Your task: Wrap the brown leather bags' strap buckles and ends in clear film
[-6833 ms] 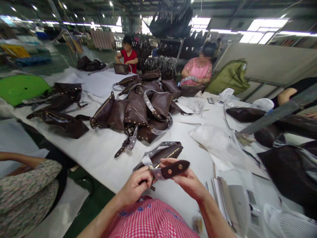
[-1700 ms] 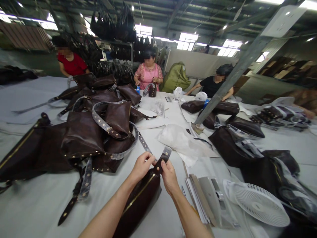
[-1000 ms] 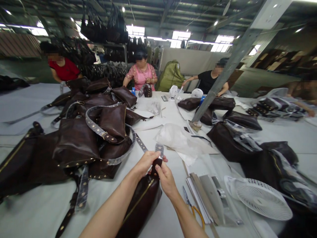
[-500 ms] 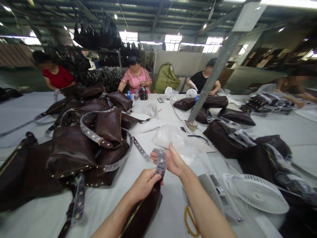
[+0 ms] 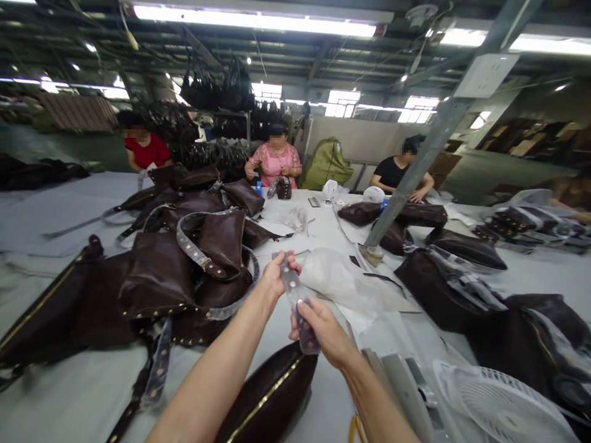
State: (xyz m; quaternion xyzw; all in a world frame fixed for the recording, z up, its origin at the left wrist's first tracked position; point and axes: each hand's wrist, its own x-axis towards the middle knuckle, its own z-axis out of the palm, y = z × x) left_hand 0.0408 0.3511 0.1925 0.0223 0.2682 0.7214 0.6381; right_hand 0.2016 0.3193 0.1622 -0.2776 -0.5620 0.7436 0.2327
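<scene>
Both my hands hold a narrow dark strap (image 5: 298, 301) sheathed in clear plastic film and set with round metal studs. My left hand (image 5: 281, 275) pinches its upper end, and my right hand (image 5: 325, 329) grips its lower end. Just below the strap lies a dark brown leather bag (image 5: 270, 397) with a gold zipper, and my hands are not on it. I cannot tell whether the strap is joined to this bag. To the left of my left hand, a heap of similar studded leather bags (image 5: 184, 271) rises from the white-covered table (image 5: 138, 394).
A crumpled white plastic sheet (image 5: 332, 274) lies right of my hands, and a white fan (image 5: 503, 406) sits at lower right. A steel pole (image 5: 410, 178) slants across the table. Co-workers in red (image 5: 145, 151), pink (image 5: 277, 163) and black (image 5: 392, 172) sit beyond more bags.
My left hand has left the bag and risen to the strap's upper end, while my right hand has closed on its lower end. The bag now lies free, and the view has tilted upward.
</scene>
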